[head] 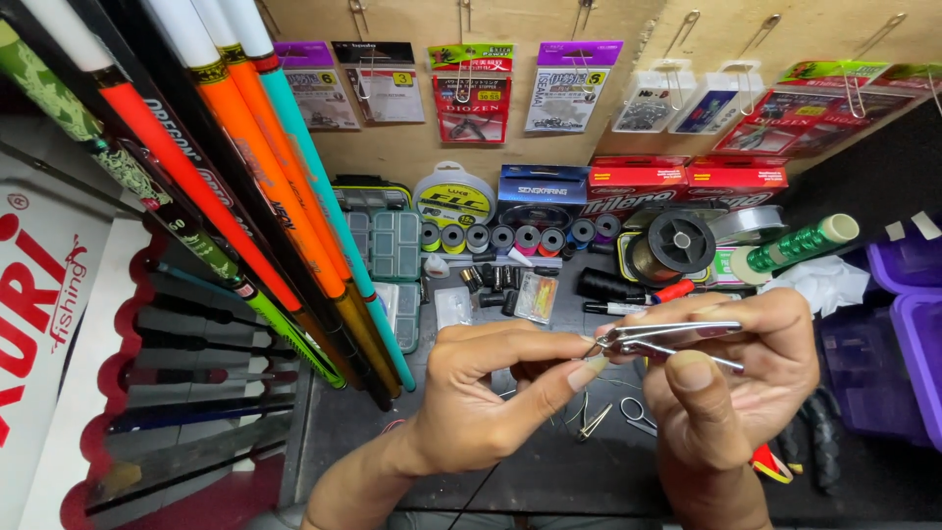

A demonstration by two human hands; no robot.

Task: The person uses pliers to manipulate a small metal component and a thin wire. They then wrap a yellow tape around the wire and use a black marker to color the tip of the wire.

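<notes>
My right hand (731,378) grips a pair of slim metal pliers (667,339), their jaws pointing left. My left hand (491,388) pinches something tiny between thumb and forefinger right at the plier tips; the item itself is too small to make out. Both hands hover above a dark worktop (549,461). Below them on the worktop lie a small metal clip (594,422) and small scissors (638,414).
Several orange, teal and green fishing rods (245,196) lean across the left. Line spools (510,238), a black reel spool (677,243), a green thread spool (800,245), tackle boxes (392,245) and purple bins (903,334) crowd the back and right. Packets hang on the pegboard (471,93).
</notes>
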